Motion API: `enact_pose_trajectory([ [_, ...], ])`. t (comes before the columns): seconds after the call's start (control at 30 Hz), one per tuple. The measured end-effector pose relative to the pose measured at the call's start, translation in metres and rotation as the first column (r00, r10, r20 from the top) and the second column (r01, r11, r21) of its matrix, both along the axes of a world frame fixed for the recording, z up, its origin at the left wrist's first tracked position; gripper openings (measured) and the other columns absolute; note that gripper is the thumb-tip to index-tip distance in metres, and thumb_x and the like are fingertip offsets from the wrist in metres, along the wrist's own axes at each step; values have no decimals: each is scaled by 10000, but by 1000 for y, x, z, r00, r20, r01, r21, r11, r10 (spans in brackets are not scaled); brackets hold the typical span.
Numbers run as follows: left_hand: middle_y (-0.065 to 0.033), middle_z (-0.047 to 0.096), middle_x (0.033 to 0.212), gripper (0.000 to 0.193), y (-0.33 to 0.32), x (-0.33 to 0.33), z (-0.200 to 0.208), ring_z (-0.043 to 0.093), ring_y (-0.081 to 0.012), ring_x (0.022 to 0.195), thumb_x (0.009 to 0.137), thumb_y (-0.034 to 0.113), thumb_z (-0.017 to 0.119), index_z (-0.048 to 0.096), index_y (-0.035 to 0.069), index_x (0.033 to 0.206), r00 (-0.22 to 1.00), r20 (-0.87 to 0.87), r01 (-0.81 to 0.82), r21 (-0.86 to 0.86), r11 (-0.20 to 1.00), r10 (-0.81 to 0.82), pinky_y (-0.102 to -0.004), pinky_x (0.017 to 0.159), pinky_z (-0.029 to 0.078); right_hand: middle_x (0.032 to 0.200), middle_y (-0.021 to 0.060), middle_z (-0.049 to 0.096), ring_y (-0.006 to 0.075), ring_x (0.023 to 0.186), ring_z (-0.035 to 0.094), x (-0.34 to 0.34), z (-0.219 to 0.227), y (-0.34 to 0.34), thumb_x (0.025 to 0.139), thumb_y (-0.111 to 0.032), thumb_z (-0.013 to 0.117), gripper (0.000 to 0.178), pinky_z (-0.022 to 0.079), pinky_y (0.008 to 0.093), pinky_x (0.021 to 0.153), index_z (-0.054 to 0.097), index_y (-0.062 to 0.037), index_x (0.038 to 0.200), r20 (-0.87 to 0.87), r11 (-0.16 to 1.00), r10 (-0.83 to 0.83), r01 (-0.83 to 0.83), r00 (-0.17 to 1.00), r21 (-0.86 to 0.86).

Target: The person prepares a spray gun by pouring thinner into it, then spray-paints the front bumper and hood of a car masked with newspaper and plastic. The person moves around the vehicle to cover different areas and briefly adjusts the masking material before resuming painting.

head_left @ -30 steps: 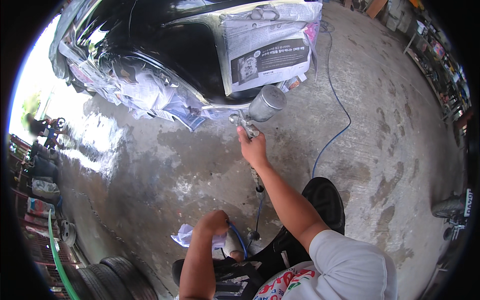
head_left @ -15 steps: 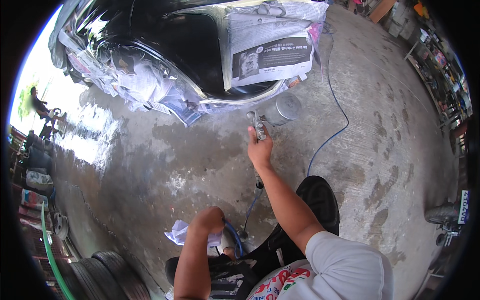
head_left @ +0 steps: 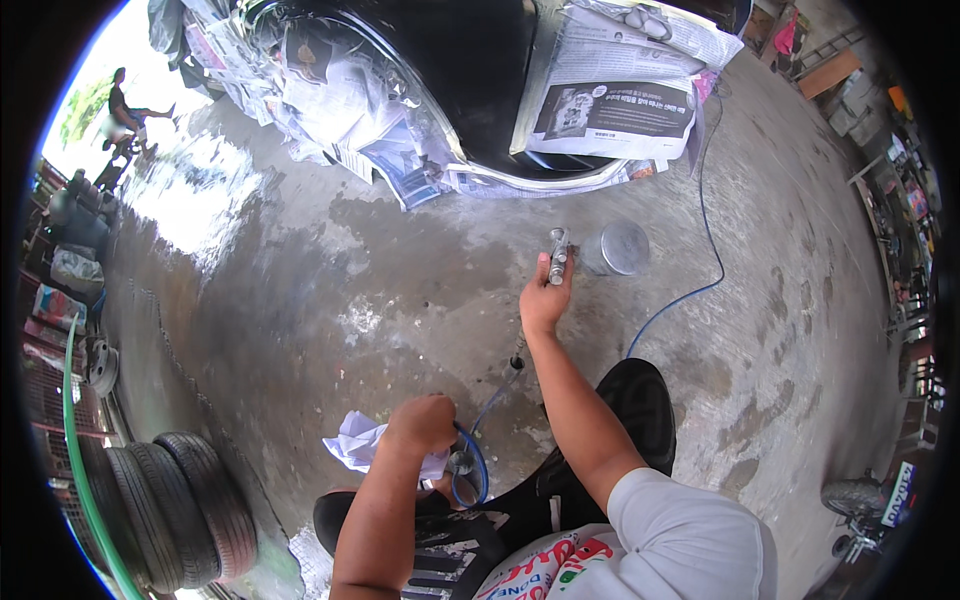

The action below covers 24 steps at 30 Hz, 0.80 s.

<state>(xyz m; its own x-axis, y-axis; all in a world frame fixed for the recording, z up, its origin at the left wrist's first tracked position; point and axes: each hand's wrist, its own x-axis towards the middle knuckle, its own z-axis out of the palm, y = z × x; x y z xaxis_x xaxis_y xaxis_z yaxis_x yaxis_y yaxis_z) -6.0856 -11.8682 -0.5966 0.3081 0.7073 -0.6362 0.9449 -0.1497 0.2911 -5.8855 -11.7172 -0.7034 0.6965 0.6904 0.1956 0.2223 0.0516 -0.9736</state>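
Observation:
My right hand [head_left: 545, 303] is closed around a metal paint spray gun [head_left: 558, 258] with a silver cup [head_left: 624, 248] at its right side. An air hose runs from the gun's handle down toward my legs. The gun hangs over the floor, apart from the glossy black vehicle panel [head_left: 480, 80] ahead of it. Newspaper masking [head_left: 615, 115] and tape border that panel. Lower left, my left hand [head_left: 423, 424] is closed on a loop of blue air hose [head_left: 477, 470]. A crumpled white cloth or paper [head_left: 355, 440] shows beside and under that hand; its hold is partly hidden.
Several tyres [head_left: 185, 510] stand at the lower left near a green hose [head_left: 75, 430]. The blue hose line [head_left: 700, 290] curves across the concrete floor on the right. Cluttered shelves [head_left: 905, 200] line the right side, above a motorbike wheel [head_left: 855, 497]. A person [head_left: 122, 105] sits far left.
The view has shifted, so the panel sits higher and farther right. The gap between spray gun and panel has widened. My left hand has risen slightly, still with the hose.

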Motion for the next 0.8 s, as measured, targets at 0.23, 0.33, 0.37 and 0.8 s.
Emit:
enact_pose_trajectory([
  [0.23, -245, 719, 945, 221, 0, 3, 3, 689, -436, 961, 862, 221, 739, 788, 9, 898, 1000, 7, -20, -56, 998, 20, -480, 834, 546, 1145, 218, 726, 321, 1009, 726, -57, 0, 37, 999, -262, 693, 494, 550, 391, 854, 567, -12, 1407, -158, 932, 355, -336, 922, 136],
  [0.33, -247, 719, 960, 182, -3, 3, 11, 688, -436, 968, 845, 173, 739, 791, 12, 913, 998, -39, -52, -65, 997, 49, -474, 841, 546, 947, 133, 737, 206, 826, 716, -62, 18, 32, 994, -246, 701, 430, 551, 345, 748, 608, 0, 1333, -173, 895, 437, -408, 883, 178],
  [0.37, -248, 718, 963, 183, -4, 4, 11, 687, -436, 970, 845, 172, 739, 791, 12, 916, 998, -28, -58, -56, 997, 57, -473, 844, 545, 909, 115, 733, 183, 784, 705, -57, 20, 32, 995, -240, 700, 406, 547, 336, 725, 620, 2, 1310, -168, 890, 446, -414, 879, 192],
  [0.8, -255, 714, 961, 289, 8, 7, 4, 681, -452, 971, 871, 294, 727, 783, 18, 937, 998, -48, 38, -58, 998, -41, -492, 850, 545, 1015, 194, 723, 357, 910, 687, 53, 30, 7, 1027, -265, 644, 356, 521, 413, 826, 627, 14, 1248, 7, 999, 35, -35, 999, 41],
])
